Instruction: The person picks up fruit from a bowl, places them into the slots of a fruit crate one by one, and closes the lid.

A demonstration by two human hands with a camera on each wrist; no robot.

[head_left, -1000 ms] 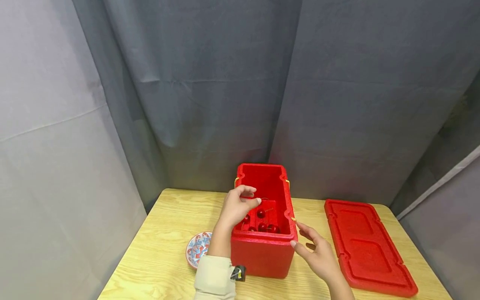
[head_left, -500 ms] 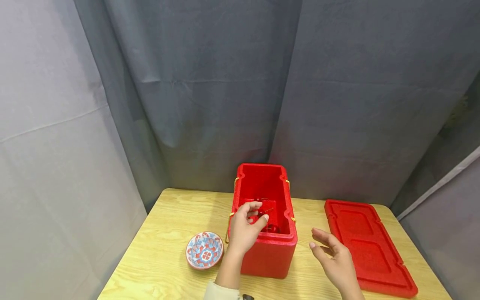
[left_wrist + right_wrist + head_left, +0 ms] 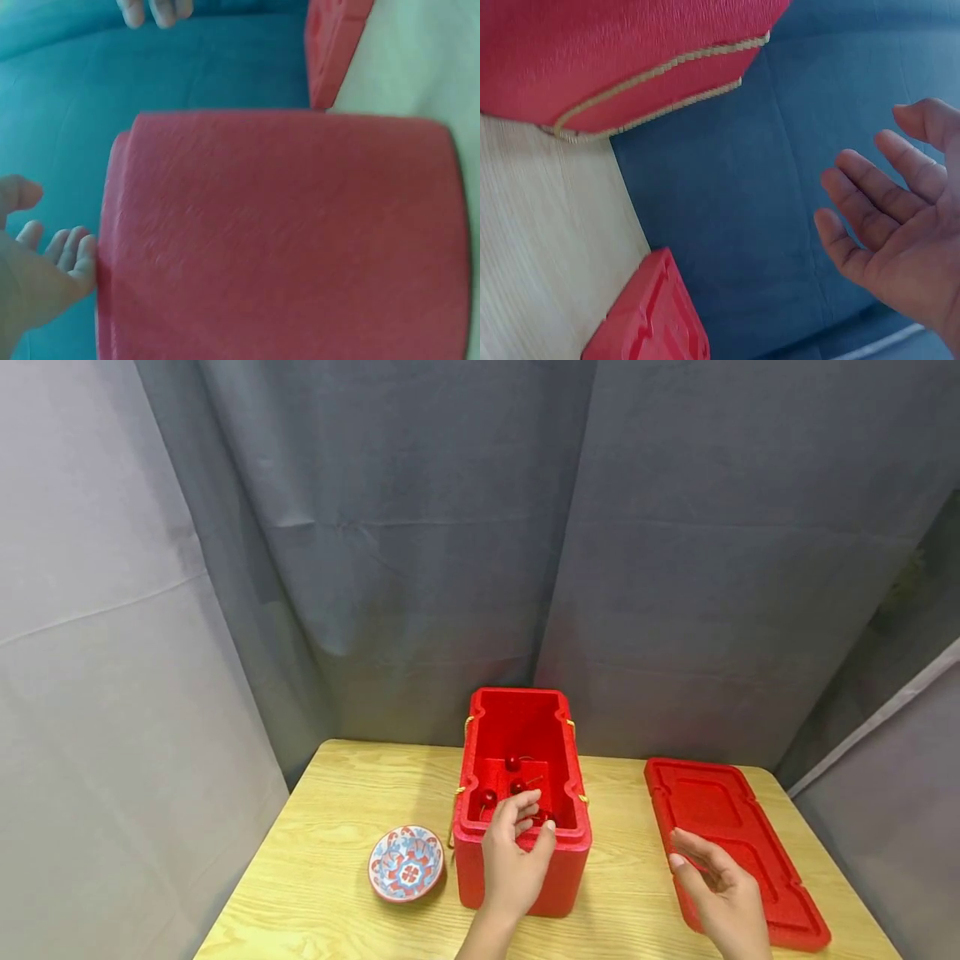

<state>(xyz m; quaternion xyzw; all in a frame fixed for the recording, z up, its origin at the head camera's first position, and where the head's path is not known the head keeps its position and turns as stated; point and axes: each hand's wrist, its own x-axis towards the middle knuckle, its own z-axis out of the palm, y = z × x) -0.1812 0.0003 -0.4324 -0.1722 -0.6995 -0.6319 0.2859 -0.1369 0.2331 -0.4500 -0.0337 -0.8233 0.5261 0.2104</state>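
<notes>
A red foam box [image 3: 517,877] stands uncovered on the table with several cherries [image 3: 489,797] on its floor. My left hand [image 3: 517,860] is over the box's near rim, fingers loosely bent and holding nothing; it hides part of the near end. In the left wrist view its fingers [image 3: 71,251] appear beside the box's top edge. My right hand [image 3: 723,893] is in the air to the right, fingers relaxed, overlapping the red lid [image 3: 708,802] in the head view. The right wrist view shows that palm [image 3: 915,262] bare.
Left of the box sits a small bowl [image 3: 407,863] with a red and blue pattern. Yellow cord [image 3: 652,75] runs along the box's side. Grey curtains [image 3: 420,568] hang behind and beside the wooden table [image 3: 322,860].
My left hand has drawn back from over the box's interior to its near rim. My right hand has left the box's near right corner and moved right, toward the lid.
</notes>
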